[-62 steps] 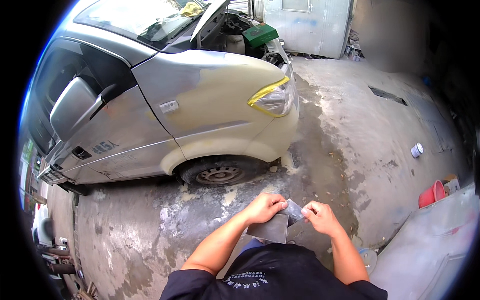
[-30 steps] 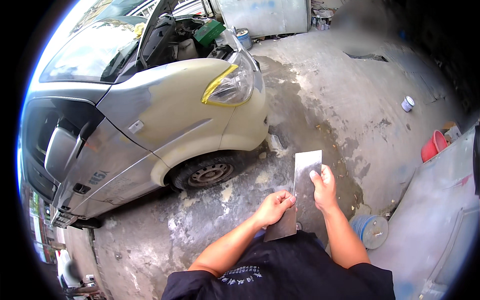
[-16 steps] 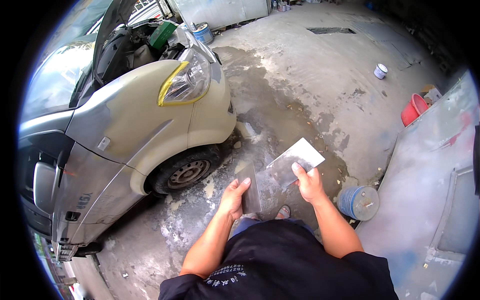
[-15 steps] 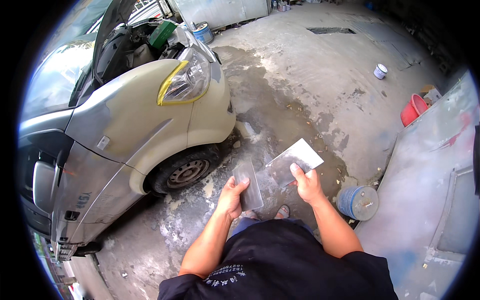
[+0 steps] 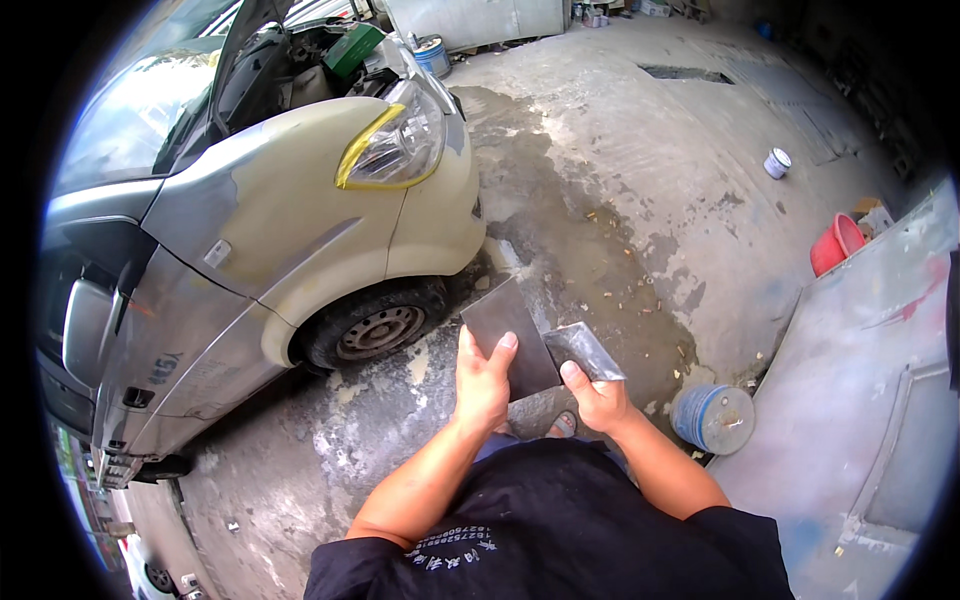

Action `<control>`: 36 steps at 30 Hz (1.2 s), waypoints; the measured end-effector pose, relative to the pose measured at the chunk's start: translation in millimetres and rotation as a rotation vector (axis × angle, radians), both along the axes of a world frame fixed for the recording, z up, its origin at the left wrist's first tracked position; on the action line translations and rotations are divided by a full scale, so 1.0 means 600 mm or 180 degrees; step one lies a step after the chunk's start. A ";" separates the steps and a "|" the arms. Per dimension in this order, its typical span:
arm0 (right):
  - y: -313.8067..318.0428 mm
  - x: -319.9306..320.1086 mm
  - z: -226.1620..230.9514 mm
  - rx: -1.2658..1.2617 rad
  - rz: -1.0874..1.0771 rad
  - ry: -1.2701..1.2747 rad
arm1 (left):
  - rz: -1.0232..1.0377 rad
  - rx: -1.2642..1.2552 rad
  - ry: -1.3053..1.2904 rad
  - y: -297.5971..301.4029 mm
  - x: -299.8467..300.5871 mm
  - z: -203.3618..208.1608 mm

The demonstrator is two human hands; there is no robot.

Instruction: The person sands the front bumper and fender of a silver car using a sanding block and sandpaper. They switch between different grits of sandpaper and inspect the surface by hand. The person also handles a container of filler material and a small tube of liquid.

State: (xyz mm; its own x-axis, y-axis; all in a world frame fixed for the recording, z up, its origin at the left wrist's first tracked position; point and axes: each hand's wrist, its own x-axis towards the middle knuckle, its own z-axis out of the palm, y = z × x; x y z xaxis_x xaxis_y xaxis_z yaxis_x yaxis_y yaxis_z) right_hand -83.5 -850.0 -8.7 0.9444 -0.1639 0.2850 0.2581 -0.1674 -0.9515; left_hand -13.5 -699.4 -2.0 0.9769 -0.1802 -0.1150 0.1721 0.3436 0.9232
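My left hand [image 5: 483,385] grips a thin dark-grey rectangular plate [image 5: 512,325], thumb on its face and fingers behind. A smaller-looking, shiny grey flat plate [image 5: 584,348] is pinched in my right hand [image 5: 600,402], tilted so its face shows at a slant. The plates' near edges come close together in front of my body; I cannot tell whether they touch. Whether either is a putty spreader or another flat tool is not clear. To the left stands a van [image 5: 300,210] with its bonnet up, filler-coloured fender patches and a headlight [image 5: 400,145] edged with yellow tape.
A blue drum-like bucket [image 5: 712,418] stands by my right arm, beside a pale metal panel [image 5: 850,390]. Farther off are a red tub [image 5: 836,245], a small white can [image 5: 777,163] and a floor pit [image 5: 685,74]. Debris and a wet patch mark the concrete.
Both plates have turned: the left one now shows a dark face, the right one has tilted and looks narrower. My hands have come closer together. The whole view has shifted slightly.
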 end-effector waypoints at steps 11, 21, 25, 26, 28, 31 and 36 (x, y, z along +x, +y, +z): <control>-0.023 0.003 0.032 -0.0540 0.0540 0.0189 | -0.0147 0.0821 -0.0858 0.013 0.002 0.016; -0.076 0.000 0.006 -0.0742 0.0638 0.1272 | -0.0314 0.0185 -0.0270 0.023 0.039 0.056; -0.096 0.078 0.029 0.1347 0.0235 0.0191 | -0.0978 -0.0044 0.0763 0.010 0.010 0.076; -0.094 0.101 0.038 0.1570 0.0214 0.0081 | -0.1114 -0.0080 0.0873 0.003 -0.001 0.067; -0.096 0.134 0.028 0.1707 0.0356 0.0144 | -0.1204 -0.0100 0.1070 -0.017 -0.017 0.061; -0.083 0.119 -0.013 0.1833 0.0667 0.0377 | -0.1111 -0.0278 0.1052 -0.030 -0.018 0.060; -0.108 -0.018 -0.074 0.1651 0.0768 0.1233 | -0.1052 -0.0120 0.0927 -0.012 0.004 0.061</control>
State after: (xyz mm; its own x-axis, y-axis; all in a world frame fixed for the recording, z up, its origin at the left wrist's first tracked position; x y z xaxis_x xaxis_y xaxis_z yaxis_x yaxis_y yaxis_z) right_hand -94.1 -914.9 -53.2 0.9895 0.0396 -0.1388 -0.1438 0.3537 -0.9243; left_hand -11.0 -706.7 34.8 0.7938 -0.4869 -0.3644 0.5296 0.2589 0.8078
